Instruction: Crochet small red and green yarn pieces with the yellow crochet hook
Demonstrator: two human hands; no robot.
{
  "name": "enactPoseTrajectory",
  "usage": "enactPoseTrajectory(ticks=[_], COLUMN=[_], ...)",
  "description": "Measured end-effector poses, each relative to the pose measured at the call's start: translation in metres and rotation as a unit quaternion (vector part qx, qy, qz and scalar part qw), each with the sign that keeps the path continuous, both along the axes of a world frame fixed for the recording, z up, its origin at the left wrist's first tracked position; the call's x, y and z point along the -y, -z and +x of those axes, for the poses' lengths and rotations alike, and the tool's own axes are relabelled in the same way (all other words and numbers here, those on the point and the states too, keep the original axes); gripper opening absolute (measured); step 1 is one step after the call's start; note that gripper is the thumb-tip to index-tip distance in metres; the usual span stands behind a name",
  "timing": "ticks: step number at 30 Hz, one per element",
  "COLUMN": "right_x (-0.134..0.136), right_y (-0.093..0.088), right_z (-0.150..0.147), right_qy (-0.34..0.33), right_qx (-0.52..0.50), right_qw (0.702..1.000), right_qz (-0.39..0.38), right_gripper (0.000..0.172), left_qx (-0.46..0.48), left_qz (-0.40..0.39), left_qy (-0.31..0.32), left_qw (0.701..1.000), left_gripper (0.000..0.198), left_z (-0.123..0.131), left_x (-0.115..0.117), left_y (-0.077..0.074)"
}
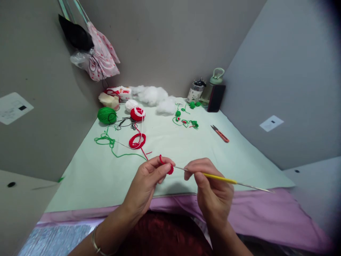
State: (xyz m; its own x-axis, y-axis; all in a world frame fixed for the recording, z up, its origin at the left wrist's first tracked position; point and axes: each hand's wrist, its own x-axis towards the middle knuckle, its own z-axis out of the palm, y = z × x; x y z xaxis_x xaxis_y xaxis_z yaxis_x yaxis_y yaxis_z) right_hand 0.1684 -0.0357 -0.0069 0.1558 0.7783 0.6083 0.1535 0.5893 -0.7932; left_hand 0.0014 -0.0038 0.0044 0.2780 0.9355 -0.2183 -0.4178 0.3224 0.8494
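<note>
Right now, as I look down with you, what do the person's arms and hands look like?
The left hand and right hand are ordinary human hands, with no gloves. The left forearm and right forearm show no sleeves in this view. A slim, silver-coloured bangle circles the left one; none shows on the right. I see no cables.

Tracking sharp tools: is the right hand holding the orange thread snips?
No, the right hand holds the yellow-handled crochet hook; the thread snips lie on the table.

The pale tabletop (pixel 176 142) bears yarn (pixel 135 115), stuffing (pixel 153 96), snips (pixel 220 134).
</note>
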Motion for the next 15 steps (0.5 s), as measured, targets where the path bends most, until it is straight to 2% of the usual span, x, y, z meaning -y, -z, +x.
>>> enactPoseTrajectory(ticks=[15], right_x=[0.0033], right_y=[0.0000], right_z=[0.0022], right_qy=[-0.011], right_qx=[0.010], right_qw=[1.000], right_qz=[0.003], right_gripper=[0.024], left_qx=[0.006], left_qz=[0.002], left_qy=[-0.007], left_qw=[1.000], left_gripper=[0.021], left_z=[0.0014], left_x=[0.0003], left_y=[0.0011])
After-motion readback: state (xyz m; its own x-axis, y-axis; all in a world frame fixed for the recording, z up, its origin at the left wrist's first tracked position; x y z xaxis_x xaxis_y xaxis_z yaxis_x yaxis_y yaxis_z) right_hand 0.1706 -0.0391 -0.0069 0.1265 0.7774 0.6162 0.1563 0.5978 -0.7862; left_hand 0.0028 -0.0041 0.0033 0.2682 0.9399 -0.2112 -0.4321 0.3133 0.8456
